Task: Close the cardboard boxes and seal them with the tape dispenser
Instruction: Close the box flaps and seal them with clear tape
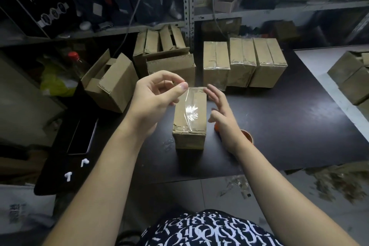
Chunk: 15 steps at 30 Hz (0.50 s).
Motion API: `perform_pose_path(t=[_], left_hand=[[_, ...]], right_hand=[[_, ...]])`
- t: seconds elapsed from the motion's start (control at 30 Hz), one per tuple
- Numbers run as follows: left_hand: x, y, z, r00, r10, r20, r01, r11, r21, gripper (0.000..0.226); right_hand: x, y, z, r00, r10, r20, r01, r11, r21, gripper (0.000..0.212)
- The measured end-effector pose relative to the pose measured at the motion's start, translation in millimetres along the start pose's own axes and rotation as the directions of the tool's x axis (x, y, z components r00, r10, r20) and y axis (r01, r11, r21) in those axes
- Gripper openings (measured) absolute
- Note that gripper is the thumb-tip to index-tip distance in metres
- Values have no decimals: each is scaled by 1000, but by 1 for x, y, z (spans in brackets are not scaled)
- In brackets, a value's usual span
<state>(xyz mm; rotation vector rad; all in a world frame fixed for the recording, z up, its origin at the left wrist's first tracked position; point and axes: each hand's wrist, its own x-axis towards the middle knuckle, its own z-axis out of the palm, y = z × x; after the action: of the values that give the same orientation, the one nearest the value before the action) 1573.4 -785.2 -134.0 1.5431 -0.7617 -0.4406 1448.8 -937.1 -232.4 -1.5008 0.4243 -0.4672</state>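
While left hand [153,98] fingers pinch the clear tape strip [188,104] above the closed cardboard box [189,140] | right hand [221,114] fingers straight, just right of box | three taped boxes [243,60] behind it: sealed | open box [111,84] behind-left: pending

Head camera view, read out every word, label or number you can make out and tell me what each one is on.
"FULL FACE MASK": white print on the black box on the upper left shelf.
Garment at the bottom edge: white letter-like pattern, not readable as words.
Pale bag at lower left: dark print, too blurred to read.
Cardboard boxes: no print that I can see.
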Motion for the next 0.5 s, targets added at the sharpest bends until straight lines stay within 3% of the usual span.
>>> perform_pose_path(t=[0.1, 0.23, 0.37, 0.5], left_hand=[[-1, -5, -9, 998, -52, -28, 51, 998, -41, 5], [-3, -10, -19, 992, -99, -72, 94, 993, -76, 4], [-5, -17, -26, 984, -133, -117, 127, 990, -60, 5], [-4, -29, -32, 970, -154, -188, 152, 988, -28, 3]], right_hand=[[3, -11, 11, 988, 25, 151, -24, 1000, -11, 48], [-4, 1, 16, 972, 143, 186, -149, 989, 15, 14], [-10, 13, 11, 929, 288, 232, -286, 957, -41, 16], [-18, 20, 10, 927, 310, 211, -319, 948, 8, 20]])
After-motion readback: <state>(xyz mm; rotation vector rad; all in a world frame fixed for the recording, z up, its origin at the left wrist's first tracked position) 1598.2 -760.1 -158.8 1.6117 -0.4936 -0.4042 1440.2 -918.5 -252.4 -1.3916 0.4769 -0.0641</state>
